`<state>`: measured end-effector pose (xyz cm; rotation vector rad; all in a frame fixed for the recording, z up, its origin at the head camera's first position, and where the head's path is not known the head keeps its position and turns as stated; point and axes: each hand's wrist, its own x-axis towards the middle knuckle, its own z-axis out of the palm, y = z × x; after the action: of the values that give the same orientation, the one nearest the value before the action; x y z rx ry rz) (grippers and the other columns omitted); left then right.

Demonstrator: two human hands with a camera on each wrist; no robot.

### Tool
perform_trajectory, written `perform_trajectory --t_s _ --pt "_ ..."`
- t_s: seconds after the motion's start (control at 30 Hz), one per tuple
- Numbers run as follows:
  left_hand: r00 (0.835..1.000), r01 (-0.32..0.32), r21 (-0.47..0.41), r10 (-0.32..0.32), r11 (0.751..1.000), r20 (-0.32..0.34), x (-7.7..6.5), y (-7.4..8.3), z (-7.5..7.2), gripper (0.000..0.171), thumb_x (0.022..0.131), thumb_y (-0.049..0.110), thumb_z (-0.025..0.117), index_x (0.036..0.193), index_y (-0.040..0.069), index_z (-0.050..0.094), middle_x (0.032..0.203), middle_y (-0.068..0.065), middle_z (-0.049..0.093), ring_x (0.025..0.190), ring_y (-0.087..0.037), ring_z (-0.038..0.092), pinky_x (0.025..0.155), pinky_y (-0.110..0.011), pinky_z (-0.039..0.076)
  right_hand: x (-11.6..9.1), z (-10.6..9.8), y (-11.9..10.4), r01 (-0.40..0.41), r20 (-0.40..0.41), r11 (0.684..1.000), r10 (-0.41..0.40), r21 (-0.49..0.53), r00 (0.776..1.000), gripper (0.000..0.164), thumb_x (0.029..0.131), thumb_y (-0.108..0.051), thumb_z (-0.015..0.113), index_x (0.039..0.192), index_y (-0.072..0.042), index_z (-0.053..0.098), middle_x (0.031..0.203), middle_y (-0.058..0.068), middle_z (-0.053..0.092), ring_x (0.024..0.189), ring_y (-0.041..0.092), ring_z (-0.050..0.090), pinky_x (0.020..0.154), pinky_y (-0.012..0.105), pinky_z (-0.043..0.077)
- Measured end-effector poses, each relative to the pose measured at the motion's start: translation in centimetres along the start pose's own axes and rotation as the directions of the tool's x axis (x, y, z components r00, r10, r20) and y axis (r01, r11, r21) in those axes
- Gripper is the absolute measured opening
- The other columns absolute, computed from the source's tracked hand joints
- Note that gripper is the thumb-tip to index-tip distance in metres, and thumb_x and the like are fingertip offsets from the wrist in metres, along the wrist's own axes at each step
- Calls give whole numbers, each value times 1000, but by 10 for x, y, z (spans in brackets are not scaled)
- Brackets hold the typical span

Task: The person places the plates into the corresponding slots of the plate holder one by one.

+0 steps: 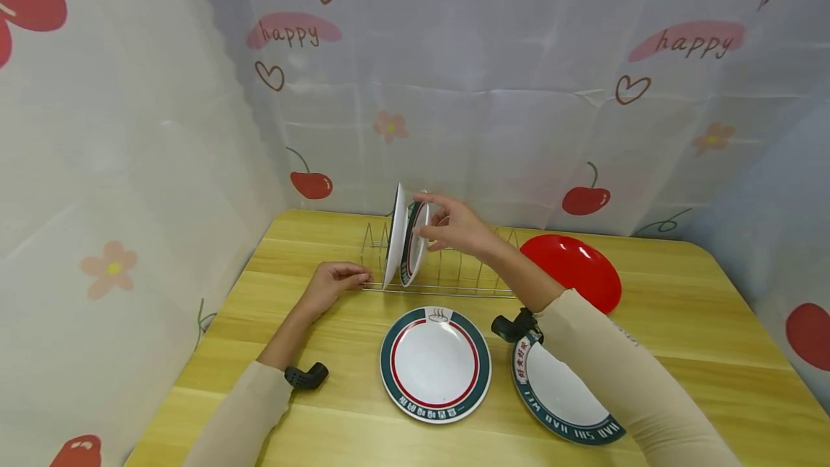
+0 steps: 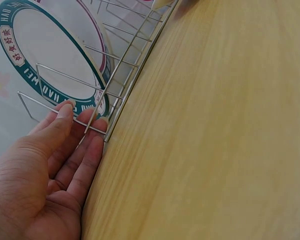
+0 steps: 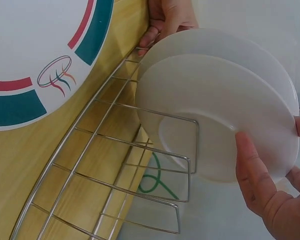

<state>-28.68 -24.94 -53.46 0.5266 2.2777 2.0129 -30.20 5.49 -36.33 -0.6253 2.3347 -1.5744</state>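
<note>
Two plates stand on edge in a wire dish rack (image 1: 463,294) at the back of the table. My right hand (image 1: 457,228) pinches the right-hand one, a green-rimmed plate (image 1: 415,247), between thumb and fingers at its upper edge. In the right wrist view its plain white underside (image 3: 205,95) faces the camera. Directly left of it leans the other plate (image 1: 394,240), whose green lettered rim (image 2: 27,75) shows in the left wrist view. My left hand (image 1: 332,288) holds the rack's left end, its thumb and fingertips on the wires.
A green-rimmed plate (image 1: 436,366) lies flat in front of the rack. Another lettered plate (image 1: 558,388) lies to its right, partly under my right forearm. A red plate (image 1: 577,269) sits at the back right. Printed curtains (image 1: 486,128) border the table behind and at the sides.
</note>
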Motion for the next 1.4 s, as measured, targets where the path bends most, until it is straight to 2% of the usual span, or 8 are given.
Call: perform_trajectory --t_s 0.13,0.37,0.63,0.8,0.93,1.13,1.27,1.4 --pt "1000 7 1 -7 1000 5 0 0 0 20 97 4 67 113 -8 73 108 -22 74 97 -22 75 83 -37 63 0 2 3 8 -15 1000 -8 6 1000 64 93 -10 74 152 -18 48 102 20 51 85 34 60 77 44 64" --pt "1000 7 4 -7 1000 7 1 0 1 21 98 4 67 114 -8 73 109 -22 74 97 -22 74 84 -36 62 2 4 9 34 -39 998 -32 48 999 66 93 -9 75 152 -14 47 98 21 50 87 39 57 84 59 59" --pt "1000 12 10 -12 1000 -9 2 5 2 20 97 3 67 112 -9 73 107 -22 74 96 -21 75 83 -36 63 1 6 13 63 -56 998 -61 28 997 66 93 -14 76 152 -21 48 99 21 53 95 49 59 81 52 62" --pt "1000 9 -2 -9 1000 -9 2 5 2 20 97 2 67 113 -10 72 107 -22 74 96 -21 75 84 -36 62 -1 7 17 110 -47 994 -111 -26 993 70 92 -18 78 154 -24 46 102 21 59 92 41 68 78 44 64" --pt "1000 13 0 -13 1000 -11 1 4 1 20 97 3 67 112 -9 72 107 -22 74 96 -21 75 84 -36 62 -6 5 18 124 -33 989 -127 -79 991 72 93 -23 77 156 -27 43 111 20 62 94 36 72 81 45 63" --pt "1000 25 6 -24 1000 -6 0 3 2 21 97 4 67 113 -9 73 108 -23 73 97 -22 74 84 -36 62 -25 -6 18 66 -65 994 -72 -82 995 71 97 -25 72 158 -25 38 128 19 62 105 37 70 86 42 62" --pt "1000 17 8 -17 1000 -9 1 4 3 21 97 3 67 113 -9 72 108 -23 73 97 -23 74 84 -36 62 -45 -20 22 45 -117 997 -53 -67 992 65 99 -21 67 157 -21 39 129 19 62 108 35 68 85 42 62" --pt "1000 23 -4 -23 1000 -10 0 2 2 20 97 3 67 112 -9 73 108 -21 74 97 -22 75 84 -36 62 -70 -31 31 26 -172 994 -45 -109 984 61 100 -20 66 156 -17 42 128 18 63 109 36 67 87 44 62"
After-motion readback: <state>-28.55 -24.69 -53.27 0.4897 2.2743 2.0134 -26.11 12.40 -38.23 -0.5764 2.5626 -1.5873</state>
